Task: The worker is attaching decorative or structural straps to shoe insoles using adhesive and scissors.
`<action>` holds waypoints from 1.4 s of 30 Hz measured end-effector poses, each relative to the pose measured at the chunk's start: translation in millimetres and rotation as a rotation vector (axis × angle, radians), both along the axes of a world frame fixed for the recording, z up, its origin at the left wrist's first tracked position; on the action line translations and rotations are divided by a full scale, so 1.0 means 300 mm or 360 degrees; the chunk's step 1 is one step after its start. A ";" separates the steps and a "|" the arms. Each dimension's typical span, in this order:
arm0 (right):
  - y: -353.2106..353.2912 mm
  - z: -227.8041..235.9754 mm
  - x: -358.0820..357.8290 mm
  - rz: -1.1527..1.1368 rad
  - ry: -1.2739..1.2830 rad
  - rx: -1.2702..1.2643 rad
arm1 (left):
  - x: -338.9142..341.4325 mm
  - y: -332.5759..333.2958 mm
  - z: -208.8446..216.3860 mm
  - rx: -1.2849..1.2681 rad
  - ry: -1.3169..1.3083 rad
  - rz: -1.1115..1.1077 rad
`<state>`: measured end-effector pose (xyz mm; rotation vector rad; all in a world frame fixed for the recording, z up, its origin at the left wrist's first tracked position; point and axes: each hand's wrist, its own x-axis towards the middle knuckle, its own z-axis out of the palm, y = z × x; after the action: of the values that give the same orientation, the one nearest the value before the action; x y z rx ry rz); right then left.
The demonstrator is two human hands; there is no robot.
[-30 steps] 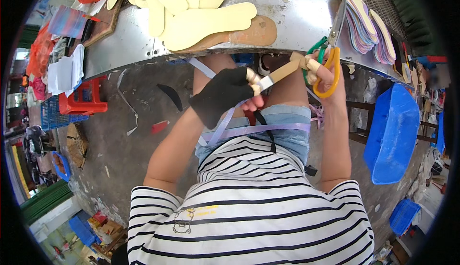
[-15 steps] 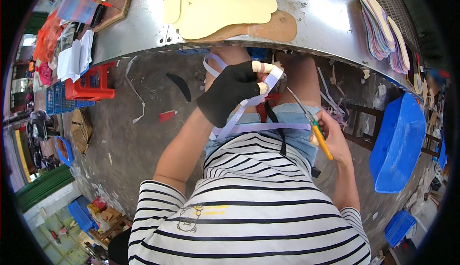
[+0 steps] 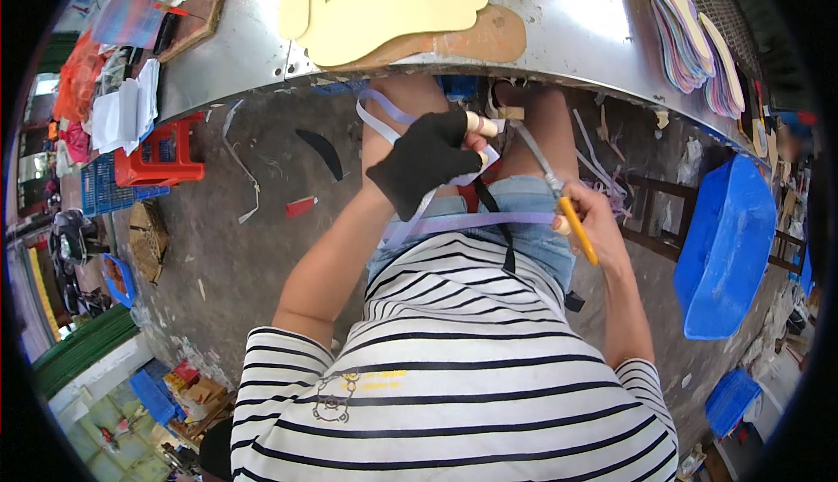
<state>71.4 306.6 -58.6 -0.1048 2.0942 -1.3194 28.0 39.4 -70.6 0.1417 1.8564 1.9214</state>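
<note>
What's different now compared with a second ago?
The right hand has drawn back from the edge of the bench toward the person, letting go of a tan strip. It now grips the scissors, blades angled toward the left hand rather than over the bench. A small tan piece shows by their tip.

The left hand still holds the lavender ribbon; the cream insoles lie as before.

Illumination: bright. Glare whitens part of the metal worktop (image 3: 550, 37) beyond the right grip (image 3: 595, 213); the floor (image 3: 271, 168) below is dimmer. Fisheye distortion bows the worktop; corners are black.
</note>
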 end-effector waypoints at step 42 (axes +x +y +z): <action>-0.306 0.339 -0.436 -0.0467 0.0870 -0.0593 | -0.452 -0.591 0.195 -0.1492 0.0933 0.0833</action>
<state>-59.3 214.8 43.0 -0.3640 2.3341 -2.0356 -107.6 -137.9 -12.1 -0.1145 3.2499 1.1023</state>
